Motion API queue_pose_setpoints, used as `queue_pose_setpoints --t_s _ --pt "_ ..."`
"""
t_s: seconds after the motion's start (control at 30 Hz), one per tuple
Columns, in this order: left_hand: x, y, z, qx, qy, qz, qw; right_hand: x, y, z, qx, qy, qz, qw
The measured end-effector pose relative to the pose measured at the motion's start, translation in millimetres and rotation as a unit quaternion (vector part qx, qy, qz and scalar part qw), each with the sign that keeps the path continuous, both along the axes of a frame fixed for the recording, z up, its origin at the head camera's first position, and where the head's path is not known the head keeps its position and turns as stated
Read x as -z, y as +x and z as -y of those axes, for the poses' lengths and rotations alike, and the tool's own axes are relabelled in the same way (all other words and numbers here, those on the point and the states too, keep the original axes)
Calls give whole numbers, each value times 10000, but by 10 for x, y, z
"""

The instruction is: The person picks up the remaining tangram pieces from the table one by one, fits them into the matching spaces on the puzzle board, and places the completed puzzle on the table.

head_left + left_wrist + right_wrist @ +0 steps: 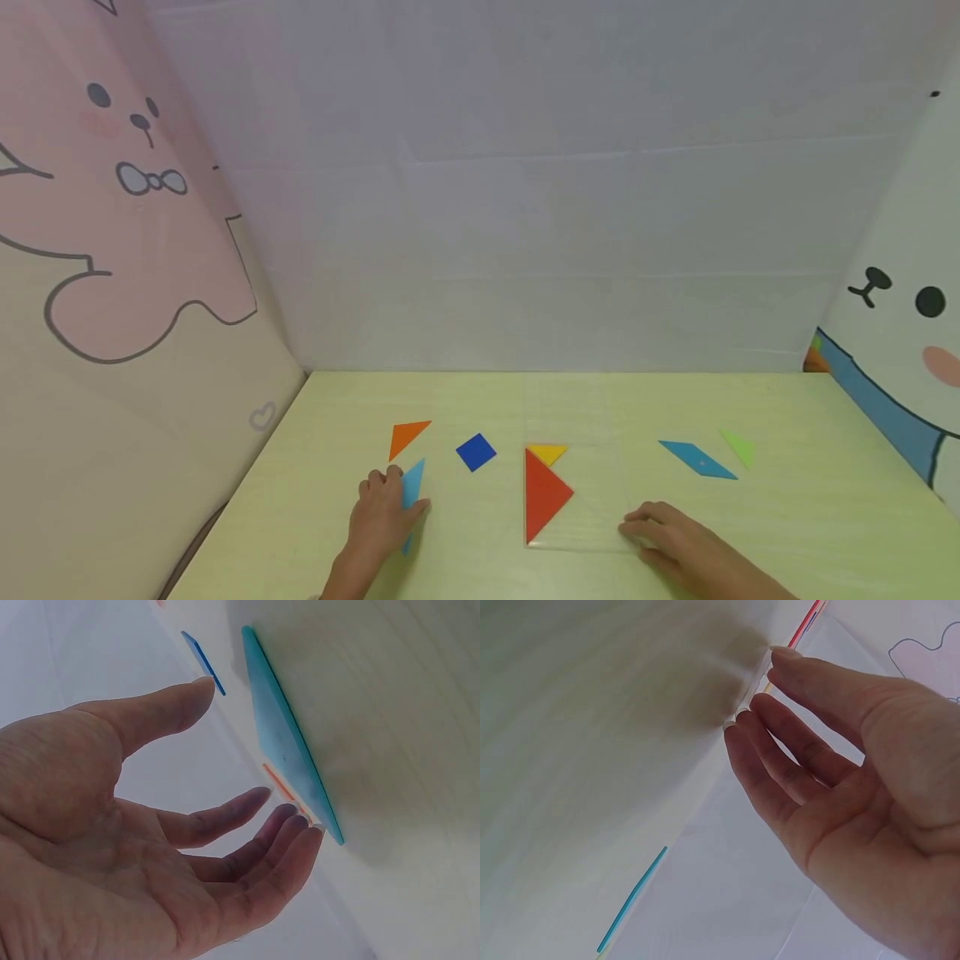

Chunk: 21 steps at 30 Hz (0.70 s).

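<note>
My left hand (377,514) hovers at a light blue triangle tangram piece (413,481), with thumb and fingers spread apart. In the left wrist view the light blue piece (283,739) lies just beyond the fingertips, and no grip on it shows. A large red triangle (545,495) and a small yellow triangle (548,453) lie against the left side of a clear square tray (581,549). Near the tray's right edge rests my right hand (671,537), fingers loosely bent and holding nothing. Whether its fingertips touch the tray is hard to tell.
An orange triangle (406,437) and a dark blue square (476,452) lie left of the tray. To its right are a blue parallelogram (697,461) and a pale green triangle (741,447). A white curtain (555,250) hangs behind the table.
</note>
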State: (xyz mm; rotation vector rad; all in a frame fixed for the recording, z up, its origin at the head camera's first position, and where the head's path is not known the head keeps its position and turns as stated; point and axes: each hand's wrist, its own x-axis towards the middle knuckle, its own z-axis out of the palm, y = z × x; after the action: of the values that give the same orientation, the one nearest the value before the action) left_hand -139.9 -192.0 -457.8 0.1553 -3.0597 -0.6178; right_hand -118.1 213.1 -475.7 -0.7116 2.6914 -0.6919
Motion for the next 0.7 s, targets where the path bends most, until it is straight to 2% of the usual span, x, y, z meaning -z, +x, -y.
queue_pose_setpoints --t_s 0.43,0.7 --pt "32 6 56 -8 122 250 9996 -46 16 1 147 -98 200 9996" --pt "48 -24 91 -171 327 520 9980 -43 28 2 171 -122 234 9995"
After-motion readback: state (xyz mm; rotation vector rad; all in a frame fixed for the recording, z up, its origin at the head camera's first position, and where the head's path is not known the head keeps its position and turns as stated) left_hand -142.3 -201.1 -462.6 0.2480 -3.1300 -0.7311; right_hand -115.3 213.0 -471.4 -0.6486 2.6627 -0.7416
